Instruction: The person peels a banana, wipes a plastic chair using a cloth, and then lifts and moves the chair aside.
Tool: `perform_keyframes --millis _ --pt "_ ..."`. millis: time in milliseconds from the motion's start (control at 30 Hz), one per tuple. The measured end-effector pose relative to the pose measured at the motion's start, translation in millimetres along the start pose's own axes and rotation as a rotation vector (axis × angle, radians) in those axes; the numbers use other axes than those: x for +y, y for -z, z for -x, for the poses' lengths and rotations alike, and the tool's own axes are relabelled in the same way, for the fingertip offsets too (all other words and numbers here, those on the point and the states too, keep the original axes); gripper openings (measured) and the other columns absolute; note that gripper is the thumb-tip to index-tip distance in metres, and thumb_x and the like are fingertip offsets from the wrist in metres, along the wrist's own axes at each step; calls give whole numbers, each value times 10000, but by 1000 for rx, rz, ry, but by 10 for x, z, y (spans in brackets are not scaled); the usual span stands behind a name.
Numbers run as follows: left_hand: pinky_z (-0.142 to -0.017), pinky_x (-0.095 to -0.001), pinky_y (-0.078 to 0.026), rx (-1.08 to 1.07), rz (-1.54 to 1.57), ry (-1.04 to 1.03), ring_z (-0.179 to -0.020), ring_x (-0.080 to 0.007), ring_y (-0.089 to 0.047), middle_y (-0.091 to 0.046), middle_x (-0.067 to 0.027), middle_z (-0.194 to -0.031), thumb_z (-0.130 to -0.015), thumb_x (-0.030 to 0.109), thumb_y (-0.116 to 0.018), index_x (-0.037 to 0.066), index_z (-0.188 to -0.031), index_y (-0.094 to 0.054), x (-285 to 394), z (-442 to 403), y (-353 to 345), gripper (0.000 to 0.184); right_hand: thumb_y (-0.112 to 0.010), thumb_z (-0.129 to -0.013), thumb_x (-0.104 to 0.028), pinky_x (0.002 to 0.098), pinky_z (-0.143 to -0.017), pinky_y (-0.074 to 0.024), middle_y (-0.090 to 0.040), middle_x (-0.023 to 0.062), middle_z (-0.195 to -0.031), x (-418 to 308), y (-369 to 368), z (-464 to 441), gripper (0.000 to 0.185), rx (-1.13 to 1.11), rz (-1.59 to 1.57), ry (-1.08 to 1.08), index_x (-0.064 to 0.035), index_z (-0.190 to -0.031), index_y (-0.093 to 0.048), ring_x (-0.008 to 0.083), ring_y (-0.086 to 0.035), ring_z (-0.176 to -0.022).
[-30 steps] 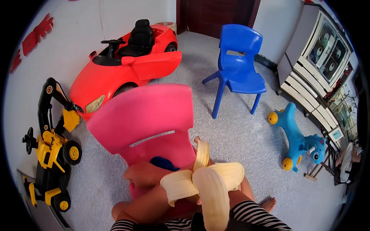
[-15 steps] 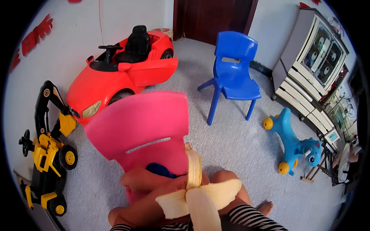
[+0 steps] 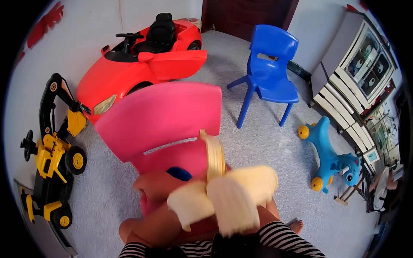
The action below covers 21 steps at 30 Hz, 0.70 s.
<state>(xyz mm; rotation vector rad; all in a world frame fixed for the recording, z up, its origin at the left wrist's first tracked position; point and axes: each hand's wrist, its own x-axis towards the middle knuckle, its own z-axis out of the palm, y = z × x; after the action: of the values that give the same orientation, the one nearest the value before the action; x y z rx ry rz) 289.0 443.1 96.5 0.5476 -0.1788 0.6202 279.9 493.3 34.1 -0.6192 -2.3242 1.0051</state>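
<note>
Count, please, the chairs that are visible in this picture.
2. The pink chair is nearest, its backrest just beyond the banana peel; the blue chair stands farther back, right of the red toy car. Others may be hidden.

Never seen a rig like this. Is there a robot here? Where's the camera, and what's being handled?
No robot: a person works bare-handed. The single camera is worn on their head, looking forward and down, so their striped clothing shows along the bottom. An opened banana peel, strips spread, is apparently held up in front; the hands can't be made out clearly, nor which one holds it. Just ahead is a pink chair. Around it on the floor: a red toy car, toy excavator, blue chair and blue ride-on toy.
</note>
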Motion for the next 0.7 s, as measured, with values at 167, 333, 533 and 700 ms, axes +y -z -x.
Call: perform_keyframes --millis 167,333,533,700 --pt "-698 -309 -455 56 79 -132 -855 -129 -560 -610 -48 -1112 -1035 571 -485 143 -1332 -544 143 -334 -147 525 -582 -877 -158 423 -599 -495 -675 110 -806 0 3 -38 82 -7 49 0 -108 -878 -647 310 -638 -685" --pt "-691 -303 -444 72 113 -165 -854 -142 -544 -599 -57 -1113 -1038 560 -498 128 -1346 -525 124 -392 -43 532 -589 -864 -146 429 -585 -490 -674 111 -787 -4 20 -37 72 -14 71 -10 -113 -851 -651 317 -635 -669" --pt "-665 -285 -425 -9 147 -130 -847 -147 -517 -569 -59 -1128 -1037 575 -490 114 -1400 -465 106 -377 52 587 -608 -767 -150 436 -594 -482 -620 151 -742 -104 14 -39 102 82 3 -35 -73 -714 -568 355 -631 -696" --pt "-655 -276 -421 -14 161 -118 -834 -139 -512 -567 -62 -1122 -1035 589 -481 112 -1406 -461 107 -389 53 604 -602 -784 -147 431 -580 -478 -633 157 -760 -95 21 -28 89 109 54 19 -74 -735 -588 353 -626 -680"
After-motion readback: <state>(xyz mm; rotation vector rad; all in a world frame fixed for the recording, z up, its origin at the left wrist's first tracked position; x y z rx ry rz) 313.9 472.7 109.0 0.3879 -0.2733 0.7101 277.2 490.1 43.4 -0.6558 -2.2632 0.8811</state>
